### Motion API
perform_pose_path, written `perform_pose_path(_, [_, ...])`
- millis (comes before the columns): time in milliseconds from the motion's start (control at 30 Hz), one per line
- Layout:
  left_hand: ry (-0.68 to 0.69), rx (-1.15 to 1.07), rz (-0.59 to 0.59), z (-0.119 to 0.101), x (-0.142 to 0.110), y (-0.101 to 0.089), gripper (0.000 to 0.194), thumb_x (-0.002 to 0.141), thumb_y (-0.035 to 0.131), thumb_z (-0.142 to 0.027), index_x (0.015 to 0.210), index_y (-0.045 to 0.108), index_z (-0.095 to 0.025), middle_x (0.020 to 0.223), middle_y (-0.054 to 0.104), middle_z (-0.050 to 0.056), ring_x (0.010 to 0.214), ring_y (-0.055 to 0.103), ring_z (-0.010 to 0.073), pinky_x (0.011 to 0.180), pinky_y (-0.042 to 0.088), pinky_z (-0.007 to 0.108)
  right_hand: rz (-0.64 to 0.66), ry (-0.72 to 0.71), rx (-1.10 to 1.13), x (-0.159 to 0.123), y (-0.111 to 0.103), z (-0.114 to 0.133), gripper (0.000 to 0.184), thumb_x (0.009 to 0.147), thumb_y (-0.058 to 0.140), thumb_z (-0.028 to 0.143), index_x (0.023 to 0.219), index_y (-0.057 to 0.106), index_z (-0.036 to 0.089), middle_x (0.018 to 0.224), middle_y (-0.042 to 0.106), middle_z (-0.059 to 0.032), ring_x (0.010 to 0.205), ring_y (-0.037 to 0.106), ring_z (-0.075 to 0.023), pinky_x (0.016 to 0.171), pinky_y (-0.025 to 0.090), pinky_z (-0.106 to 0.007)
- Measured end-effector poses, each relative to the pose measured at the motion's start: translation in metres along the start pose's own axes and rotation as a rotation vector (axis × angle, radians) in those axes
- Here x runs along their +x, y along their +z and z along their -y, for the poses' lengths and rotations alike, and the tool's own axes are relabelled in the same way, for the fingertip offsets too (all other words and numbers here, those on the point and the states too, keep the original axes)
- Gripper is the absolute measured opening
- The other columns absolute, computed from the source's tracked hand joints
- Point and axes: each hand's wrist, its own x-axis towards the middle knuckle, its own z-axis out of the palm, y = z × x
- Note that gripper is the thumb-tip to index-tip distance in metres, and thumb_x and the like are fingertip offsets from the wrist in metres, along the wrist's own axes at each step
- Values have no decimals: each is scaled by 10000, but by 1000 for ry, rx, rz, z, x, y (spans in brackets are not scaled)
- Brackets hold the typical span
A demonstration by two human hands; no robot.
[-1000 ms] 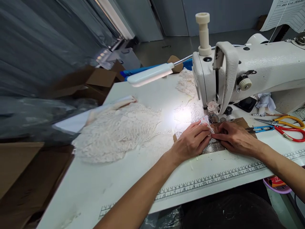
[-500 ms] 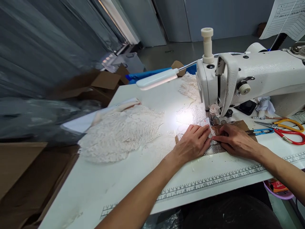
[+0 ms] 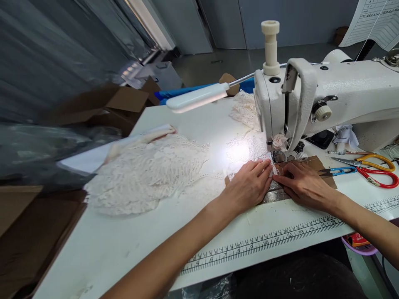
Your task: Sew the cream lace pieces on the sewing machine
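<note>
White lace fabric (image 3: 149, 174) lies in a gathered heap on the left of the table and runs on to the sewing machine (image 3: 339, 91). My left hand (image 3: 249, 182) lies on the lace just left of the presser foot (image 3: 278, 156), its fingers stretched out and pressing down. On the other side my right hand (image 3: 301, 182) has its fingers bent, with the index finger and thumb closed at the narrow lace edge (image 3: 274, 169) in front of the foot. The fingertips of both hands nearly meet there. The needle point cannot be made out.
A lamp (image 3: 198, 97) lights the lace from above. Right of my hands lie blue thread snips (image 3: 341, 171) and scissors with red and yellow handles (image 3: 375, 166). A printed ruler (image 3: 264, 245) follows the table's front edge. Cardboard boxes (image 3: 127, 99) stand at the left.
The camera view has shifted slightly, moving the heap left in the picture. Both hands keep their places beside the presser foot, and less of the lace edge shows between them.
</note>
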Motion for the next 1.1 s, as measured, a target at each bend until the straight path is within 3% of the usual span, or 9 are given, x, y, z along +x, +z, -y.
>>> perform_pose_path(167, [39, -85, -24, 15, 3, 3, 290, 1002, 370, -200, 1153, 604, -119, 1191, 662, 142, 1077, 644, 244, 871, 576, 409, 1, 21, -10, 3, -1, 3, 247, 947, 441, 137, 1129, 608, 145, 939, 539, -114, 837, 494, -201, 715, 461, -346])
perform_pose_path(433, [10, -117, -121, 11, 0, 7, 247, 996, 429, -188, 1128, 611, -87, 1184, 677, 161, 1048, 662, 275, 806, 556, 430, -44, 16, -35, 2, 1, 3, 230, 958, 431, 156, 1075, 628, 179, 924, 538, -90, 806, 499, -181, 677, 455, -320])
perform_pose_path(600, [-1, -113, -100, 11, -1, 9, 292, 1005, 392, -191, 1131, 618, -55, 1191, 665, 188, 1089, 643, 266, 843, 550, 403, -77, 9, -31, 2, 2, 2, 242, 962, 435, 173, 1093, 639, 187, 924, 538, -88, 800, 498, -180, 686, 462, -329])
perform_pose_path(900, [-112, -197, -94, 12, -1, 5, 279, 1001, 421, -255, 1146, 651, -194, 1195, 699, 82, 1048, 652, 248, 931, 436, 526, -153, 58, 31, -1, 9, 1, 291, 929, 454, 164, 1124, 664, 218, 934, 571, -81, 834, 518, -182, 711, 471, -324])
perform_pose_path(1100, [-105, -274, -9, 18, -1, 7, 313, 1001, 411, -286, 1177, 644, -174, 1230, 679, 103, 1125, 639, 258, 887, 480, 505, -183, 91, 65, -1, 11, 4, 293, 913, 468, 165, 1100, 688, 217, 916, 587, -77, 820, 535, -181, 707, 464, -326])
